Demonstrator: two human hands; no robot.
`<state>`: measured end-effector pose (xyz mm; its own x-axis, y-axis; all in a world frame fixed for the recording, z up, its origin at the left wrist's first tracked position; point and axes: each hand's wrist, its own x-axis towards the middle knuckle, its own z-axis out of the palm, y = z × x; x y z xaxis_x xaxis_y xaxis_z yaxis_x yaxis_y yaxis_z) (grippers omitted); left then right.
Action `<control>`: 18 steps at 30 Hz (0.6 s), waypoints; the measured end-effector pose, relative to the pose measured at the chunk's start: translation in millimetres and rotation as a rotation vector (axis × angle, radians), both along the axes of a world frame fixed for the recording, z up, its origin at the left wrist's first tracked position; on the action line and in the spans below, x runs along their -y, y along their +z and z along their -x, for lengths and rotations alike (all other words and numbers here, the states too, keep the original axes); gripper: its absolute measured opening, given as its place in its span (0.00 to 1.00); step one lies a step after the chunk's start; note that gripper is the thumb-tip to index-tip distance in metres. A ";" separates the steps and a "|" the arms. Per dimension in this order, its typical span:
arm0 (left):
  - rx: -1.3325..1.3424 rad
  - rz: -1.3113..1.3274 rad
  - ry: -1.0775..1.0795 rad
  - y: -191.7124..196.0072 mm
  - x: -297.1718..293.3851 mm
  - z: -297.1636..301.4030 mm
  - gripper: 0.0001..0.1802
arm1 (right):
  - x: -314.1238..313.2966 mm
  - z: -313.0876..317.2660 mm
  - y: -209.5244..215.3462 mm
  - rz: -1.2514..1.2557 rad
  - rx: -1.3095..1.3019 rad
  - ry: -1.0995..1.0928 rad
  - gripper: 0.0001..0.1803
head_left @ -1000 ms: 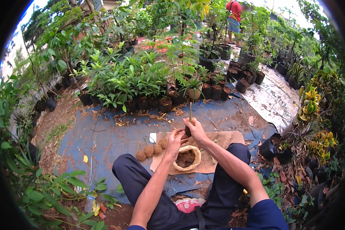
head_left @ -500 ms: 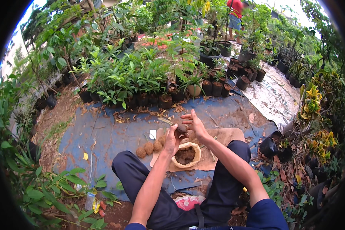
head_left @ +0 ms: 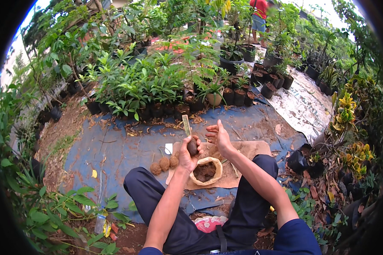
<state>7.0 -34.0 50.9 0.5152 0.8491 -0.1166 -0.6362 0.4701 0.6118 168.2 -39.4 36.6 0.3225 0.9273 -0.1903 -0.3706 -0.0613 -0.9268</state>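
Note:
My left hand (head_left: 184, 160) is closed around a dark brown soil ball (head_left: 192, 147), just above and left of a sack. A flat, pale green cutting (head_left: 186, 126) sticks up out of the ball. To its right my right hand (head_left: 219, 137) hovers with fingers apart, touching nothing. Below both hands stands the cream sack (head_left: 219, 171), its rim rolled down and loose brown soil (head_left: 205, 171) inside. Several fibrous brown balls (head_left: 164, 163) lie in a row left of the sack, partly hidden behind my left hand.
The sack rests on a brown sheet (head_left: 256, 149) over a blue tarp (head_left: 115, 148). Beside the balls lies a small white piece (head_left: 169, 148). Potted plants (head_left: 140, 89) line the far edge. A person (head_left: 259, 17) in red stands far back. Leafy plants (head_left: 42, 212) crowd the lower left.
My left hand has turned, so the cutting now points upward instead of leaning left. My right hand has moved away from the ball, slightly to the right.

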 end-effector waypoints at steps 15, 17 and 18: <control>-0.278 -0.098 0.145 -4.5 -1.0 -4.5 0.14 | 1.1 2.8 -1.2 0.039 -0.026 0.037 0.30; -0.360 -0.100 0.190 -2.1 0.0 -6.8 0.16 | 1.1 3.0 -1.0 0.052 -0.023 0.034 0.29; -0.348 -0.118 0.154 -1.5 -0.3 -4.5 0.16 | 1.4 3.0 -1.1 0.047 -0.027 0.052 0.29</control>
